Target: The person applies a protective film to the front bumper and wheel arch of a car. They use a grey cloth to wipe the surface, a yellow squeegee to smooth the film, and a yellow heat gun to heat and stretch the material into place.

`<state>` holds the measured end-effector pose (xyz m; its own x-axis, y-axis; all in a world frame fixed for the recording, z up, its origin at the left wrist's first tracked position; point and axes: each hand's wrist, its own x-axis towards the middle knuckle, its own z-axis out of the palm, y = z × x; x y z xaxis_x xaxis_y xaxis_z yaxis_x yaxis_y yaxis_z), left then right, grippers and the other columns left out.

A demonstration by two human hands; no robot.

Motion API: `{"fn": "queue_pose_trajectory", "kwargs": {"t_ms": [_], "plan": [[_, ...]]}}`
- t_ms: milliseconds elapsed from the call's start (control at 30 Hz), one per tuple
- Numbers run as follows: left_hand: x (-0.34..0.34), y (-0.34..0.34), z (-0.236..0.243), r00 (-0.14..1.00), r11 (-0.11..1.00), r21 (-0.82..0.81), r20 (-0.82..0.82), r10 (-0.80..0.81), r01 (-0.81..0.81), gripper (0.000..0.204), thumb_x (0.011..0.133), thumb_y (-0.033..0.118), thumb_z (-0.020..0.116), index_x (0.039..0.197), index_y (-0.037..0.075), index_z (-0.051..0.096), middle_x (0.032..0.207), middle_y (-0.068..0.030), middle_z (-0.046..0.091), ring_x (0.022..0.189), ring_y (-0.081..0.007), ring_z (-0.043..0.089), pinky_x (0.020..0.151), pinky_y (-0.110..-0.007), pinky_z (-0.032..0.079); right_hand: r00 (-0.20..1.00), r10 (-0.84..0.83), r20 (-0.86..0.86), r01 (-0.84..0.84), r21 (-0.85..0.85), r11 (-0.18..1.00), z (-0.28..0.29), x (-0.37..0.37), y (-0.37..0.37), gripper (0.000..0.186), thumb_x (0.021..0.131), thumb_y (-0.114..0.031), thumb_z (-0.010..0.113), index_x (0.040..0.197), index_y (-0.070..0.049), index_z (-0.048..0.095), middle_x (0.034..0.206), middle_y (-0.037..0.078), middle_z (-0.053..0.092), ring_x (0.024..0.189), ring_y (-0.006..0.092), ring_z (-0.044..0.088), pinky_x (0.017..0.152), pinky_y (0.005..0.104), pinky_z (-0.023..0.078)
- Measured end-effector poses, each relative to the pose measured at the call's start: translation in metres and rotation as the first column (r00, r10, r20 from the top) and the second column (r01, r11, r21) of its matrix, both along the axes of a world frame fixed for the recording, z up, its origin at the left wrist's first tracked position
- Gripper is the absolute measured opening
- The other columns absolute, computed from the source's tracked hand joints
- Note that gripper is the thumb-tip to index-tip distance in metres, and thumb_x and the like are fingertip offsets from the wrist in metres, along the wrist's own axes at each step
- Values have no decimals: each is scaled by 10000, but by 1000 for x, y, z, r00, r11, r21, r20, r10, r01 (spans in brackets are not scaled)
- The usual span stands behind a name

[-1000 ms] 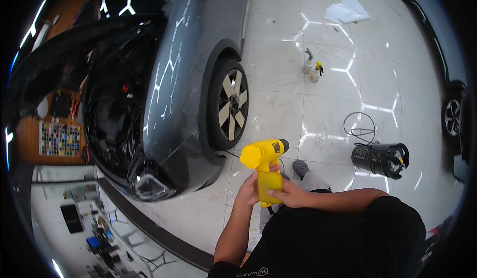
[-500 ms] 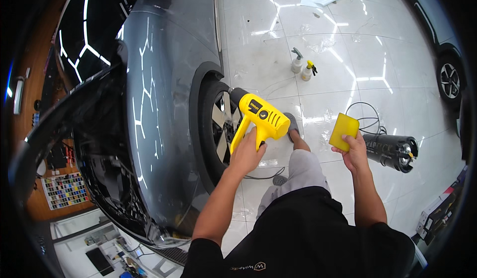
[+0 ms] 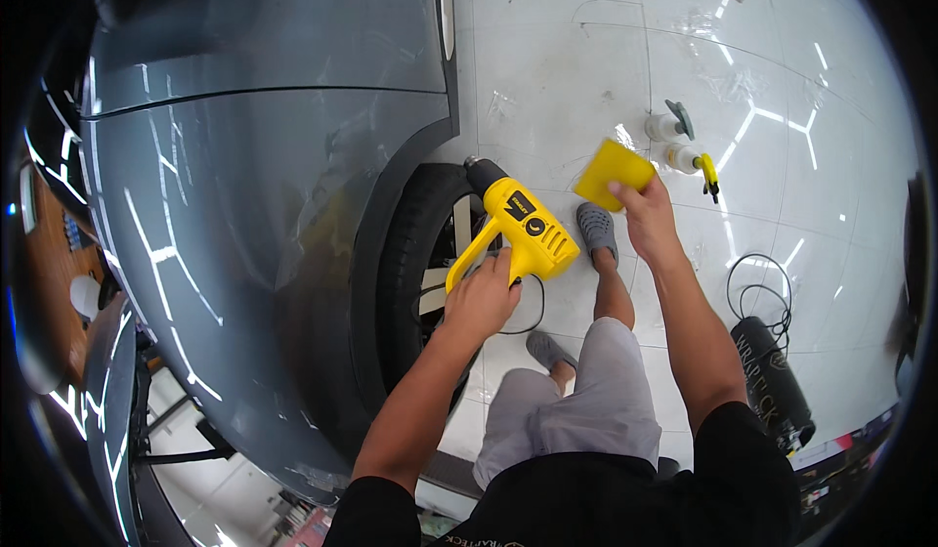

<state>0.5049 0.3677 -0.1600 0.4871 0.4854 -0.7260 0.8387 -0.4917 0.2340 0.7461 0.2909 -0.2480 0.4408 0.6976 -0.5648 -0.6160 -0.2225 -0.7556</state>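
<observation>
My left hand point(image 3: 484, 298) is wrapped round the handle of a yellow heat gun point(image 3: 532, 239) with a black nozzle. The nozzle points up and left, in front of the wheel arch of a dark grey car point(image 3: 254, 205). Between the fingers and thumb of my right hand point(image 3: 647, 210) is a flat yellow squeegee card point(image 3: 614, 173), slightly smeared by motion. It is held over the floor, to the right of the heat gun and apart from the car. Part of the front tyre point(image 3: 405, 254) is hidden behind the gun and my left arm.
Two spray bottles, one with a grey-green head point(image 3: 669, 125) and one with a yellow head point(image 3: 689, 159), stand on the glossy tiled floor point(image 3: 557, 68). A black cylinder point(image 3: 772, 381) lies at the right, beside a coiled dark cable point(image 3: 762, 293). The car fills the left side.
My view has shifted along the car, bringing its door seam into sight. My right hand has swung up and left with the squeegee card, nearer the heat gun. The left hand keeps its grip.
</observation>
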Motion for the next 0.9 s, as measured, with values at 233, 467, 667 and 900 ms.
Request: {"fn": "queue_pose_trajectory", "kwargs": {"t_ms": [233,467,667,900], "plan": [[-25,-8,-7,846,902,-112,314,431,-418,565,836,253,684,1276,-20,457,1107,-251,604,994,-424,609,833,-484,501,916,204,344,-198,-53,979,11,47,92,236,880,-79,631,1094,-42,538,937,12,590,868,86,531,785,248,439],[-52,-54,-32,716,778,143,519,467,-611,517,729,228,785,1139,-14,582,965,-206,669,879,-374,659,769,-429,532,606,452,655,-631,48,774,15,7,199,269,881,-120,653,1117,-62,538,977,117,645,912,209,616,799,335,491],[-74,-107,-163,351,559,-15,764,541,-829,417,700,242,806,1029,27,666,865,-136,697,804,-280,689,725,-363,542,307,70,949,-915,274,296,-25,-68,287,270,883,-71,661,1126,-48,546,999,121,647,899,226,646,780,311,500],[-35,-134,-221,-41,164,-122,902,431,-979,419,706,255,803,1026,24,663,870,-132,694,817,-277,679,742,-365,533,300,-264,917,-950,312,3,-45,-101,316,270,886,-132,678,1119,-41,573,995,128,637,875,261,641,768,323,502]]}}
